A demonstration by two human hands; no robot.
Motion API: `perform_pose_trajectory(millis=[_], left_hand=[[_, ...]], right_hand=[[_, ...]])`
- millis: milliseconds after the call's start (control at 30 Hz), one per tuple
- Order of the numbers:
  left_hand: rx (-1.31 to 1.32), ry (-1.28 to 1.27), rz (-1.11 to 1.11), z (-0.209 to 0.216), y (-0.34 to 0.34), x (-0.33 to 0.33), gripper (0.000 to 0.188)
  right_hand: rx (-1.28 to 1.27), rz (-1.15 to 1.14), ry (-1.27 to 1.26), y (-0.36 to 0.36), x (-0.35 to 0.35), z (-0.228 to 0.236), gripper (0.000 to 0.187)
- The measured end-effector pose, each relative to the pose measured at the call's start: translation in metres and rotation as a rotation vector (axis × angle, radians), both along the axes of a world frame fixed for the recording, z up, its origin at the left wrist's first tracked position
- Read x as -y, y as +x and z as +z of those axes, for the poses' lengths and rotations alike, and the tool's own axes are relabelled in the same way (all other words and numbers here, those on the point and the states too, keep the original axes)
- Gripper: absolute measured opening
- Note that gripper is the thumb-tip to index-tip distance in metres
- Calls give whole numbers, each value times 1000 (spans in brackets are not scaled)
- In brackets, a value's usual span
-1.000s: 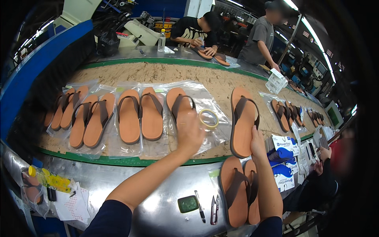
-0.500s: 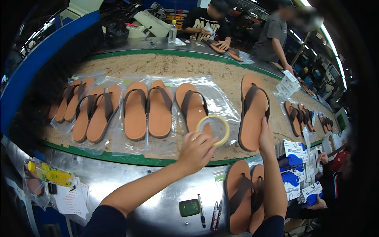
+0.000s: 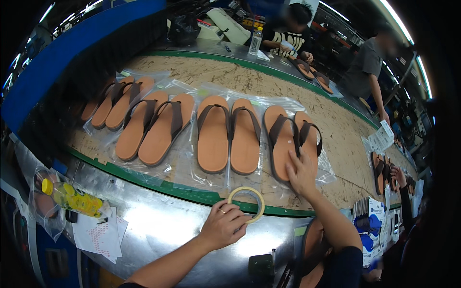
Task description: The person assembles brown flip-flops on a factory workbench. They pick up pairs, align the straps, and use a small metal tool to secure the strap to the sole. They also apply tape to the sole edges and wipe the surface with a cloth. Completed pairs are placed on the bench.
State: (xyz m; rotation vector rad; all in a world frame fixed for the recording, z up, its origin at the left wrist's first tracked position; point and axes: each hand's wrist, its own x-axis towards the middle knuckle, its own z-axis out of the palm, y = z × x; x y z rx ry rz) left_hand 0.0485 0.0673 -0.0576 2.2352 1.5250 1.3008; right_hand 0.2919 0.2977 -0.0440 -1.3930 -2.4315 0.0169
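My left hand [image 3: 223, 226] is closed around the edge of a pale yellow roll of tape [image 3: 261, 205], held over the near green edge of the belt. My right hand [image 3: 302, 176] rests with fingers stretched out on a pair of tan flip-flops with dark brown straps. The left flip-flop [image 3: 278, 154] and the right flip-flop [image 3: 309, 138] lie side by side on a clear plastic bag [image 3: 326, 175]. My hand partly covers their heel ends. Left of them, another pair [image 3: 212, 149] lies on clear bags, with more pairs farther left.
In front of the brown belt [image 3: 230, 72] is a metal table [image 3: 158, 206]. On it are more flip-flops [image 3: 314, 235], partly under my right arm, a dark green case [image 3: 260, 266], papers [image 3: 98, 235] and a yellow-labelled bottle [image 3: 72, 197]. Co-workers stand across and at right.
My right hand has set the flip-flop it carried beside its match on the plastic bag, and its fingers have loosened. The tape roll stays in my left hand. The view has shifted.
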Motion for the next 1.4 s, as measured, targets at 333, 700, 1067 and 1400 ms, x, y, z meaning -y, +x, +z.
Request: perform_pose_trajectory(millis=[333, 700, 1067, 1400], left_hand=[[280, 201, 141, -3, -12, 1, 19], [384, 5, 411, -4, -48, -28, 18], [2, -91, 366, -6, -57, -23, 21], [-130, 0, 256, 25, -45, -110, 31]], right_hand=[[-236, 111, 97, -228, -66, 103, 54], [-312, -94, -62, -192, -25, 34, 39], [-567, -152, 656, -100, 33, 158, 37], [-437, 12, 744, -68, 181, 204, 35]])
